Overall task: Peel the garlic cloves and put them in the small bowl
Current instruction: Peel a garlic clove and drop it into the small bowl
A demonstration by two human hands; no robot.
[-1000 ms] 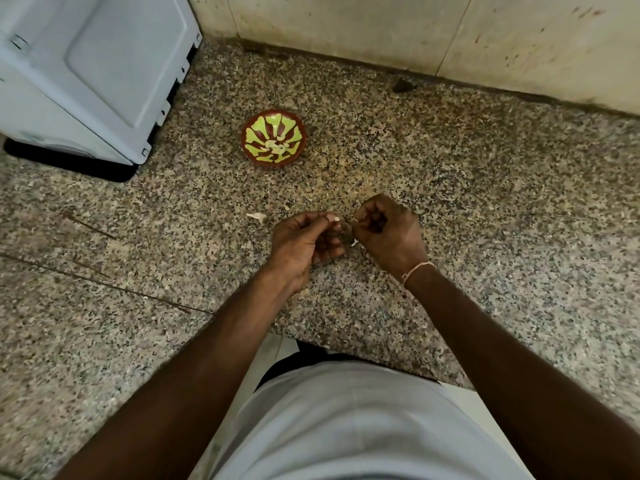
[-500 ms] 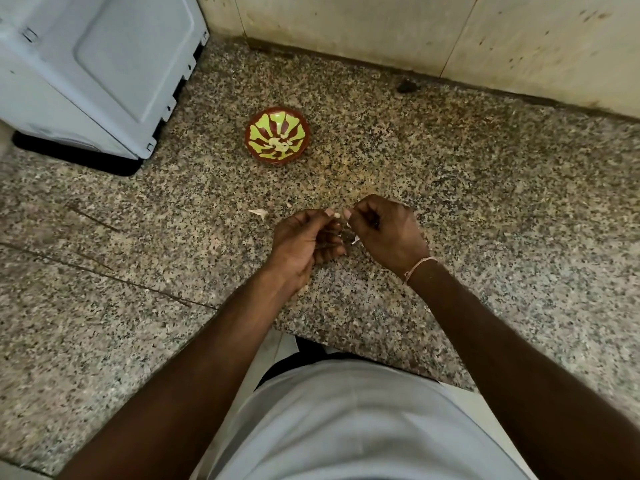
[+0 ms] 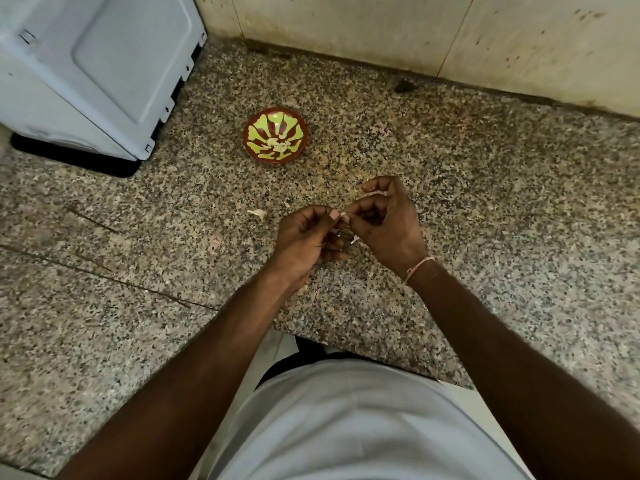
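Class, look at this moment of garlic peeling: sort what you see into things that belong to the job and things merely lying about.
Part of the job:
- garlic clove, pinched between both hands
- left hand
- right hand
- small bowl, pale pieces inside

Lying about:
- white appliance
- thin sticks on the counter
- dark speck by the wall

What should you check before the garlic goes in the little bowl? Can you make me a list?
1. Garlic clove is held: ok, the left hand and right hand both pinch it.
2. Skin is all off: cannot tell, the fingers hide most of it.
3. Small bowl is upright on the counter: ok.
4. Bowl has room: ok, only a few pale pieces lie in the middle.
5. Way to the bowl is free: ok, only bare counter lies between it and the hands.
6. Nothing left behind: not ok, a pale bit lies on the counter, left of the hands.
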